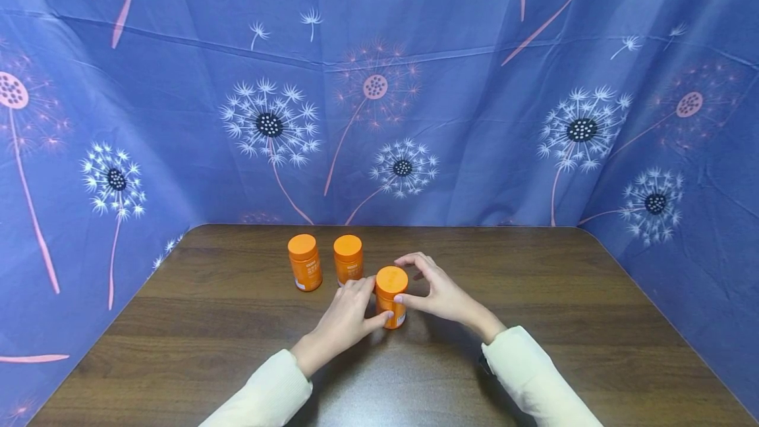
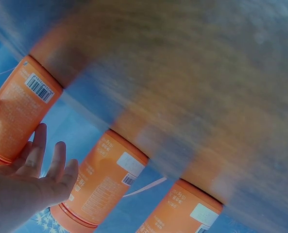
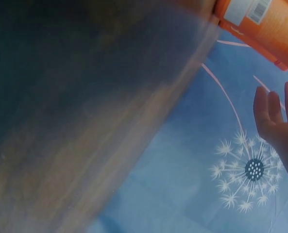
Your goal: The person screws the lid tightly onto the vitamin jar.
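An orange screw-top bottle (image 1: 391,305) stands upright on the table, between the two hands. My left hand (image 1: 346,321) holds it low down, thumb across the front and fingers at its left side. In the left wrist view the held bottle (image 2: 20,104) shows a barcode near its base, with the left hand (image 2: 37,179) around it. My right hand (image 1: 441,292) is at the lid's right side, its thumb tip right at the lid's edge and its other fingers spread behind. The right wrist view shows the fingers of the right hand (image 3: 279,116) apart from the bottle (image 3: 270,29).
Two matching orange bottles, one at the left (image 1: 306,269) and one nearer the hands (image 1: 348,259), stand upright behind the left hand. The brown wooden table (image 1: 563,295) ends at a blue dandelion-print cloth (image 1: 474,150) hanging behind and at both sides.
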Tool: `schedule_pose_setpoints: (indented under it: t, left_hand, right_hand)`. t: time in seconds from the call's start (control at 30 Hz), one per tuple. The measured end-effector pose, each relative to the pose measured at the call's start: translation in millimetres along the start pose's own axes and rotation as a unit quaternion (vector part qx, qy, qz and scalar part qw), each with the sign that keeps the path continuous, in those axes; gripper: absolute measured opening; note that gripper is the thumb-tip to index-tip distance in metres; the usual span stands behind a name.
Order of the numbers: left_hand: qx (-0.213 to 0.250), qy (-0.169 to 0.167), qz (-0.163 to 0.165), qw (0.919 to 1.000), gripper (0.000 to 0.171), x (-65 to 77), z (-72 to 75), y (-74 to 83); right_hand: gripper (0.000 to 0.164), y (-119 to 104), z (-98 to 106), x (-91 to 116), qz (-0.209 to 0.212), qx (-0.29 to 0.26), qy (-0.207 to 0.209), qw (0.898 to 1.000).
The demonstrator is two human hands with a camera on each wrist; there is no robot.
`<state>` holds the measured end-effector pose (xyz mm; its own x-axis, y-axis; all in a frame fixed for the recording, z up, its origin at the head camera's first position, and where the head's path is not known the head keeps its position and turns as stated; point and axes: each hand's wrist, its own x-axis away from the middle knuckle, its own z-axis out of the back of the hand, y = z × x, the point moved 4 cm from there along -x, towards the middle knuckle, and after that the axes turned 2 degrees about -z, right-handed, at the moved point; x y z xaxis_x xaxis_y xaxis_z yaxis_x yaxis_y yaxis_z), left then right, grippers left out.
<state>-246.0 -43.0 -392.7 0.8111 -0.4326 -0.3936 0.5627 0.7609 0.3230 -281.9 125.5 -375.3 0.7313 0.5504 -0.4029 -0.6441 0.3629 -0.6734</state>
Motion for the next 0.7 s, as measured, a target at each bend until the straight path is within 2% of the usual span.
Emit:
schedule_pose_setpoints:
  t: [0.3,0.53,0.7]
  left_hand:
    - [0.006,-0.004,0.002,1.0000,0.056,0.2,-0.2,-0.7]
    - [0.007,-0.003,0.001,1.0000,0.056,0.2,-0.6,-1.0]
    - [0.007,-0.001,0.000,1.0000,0.056,0.2,-1.0,-1.2]
  right_hand:
    - [0.050,-0.3,4.9,-1.8,0.051,-0.002,-0.038,0.998]
    - [0.048,2.0,5.0,-2.4,0.039,-0.009,-0.059,0.997]
    - [0.046,-3.1,4.7,-2.5,0.036,-0.003,-0.055,0.998]
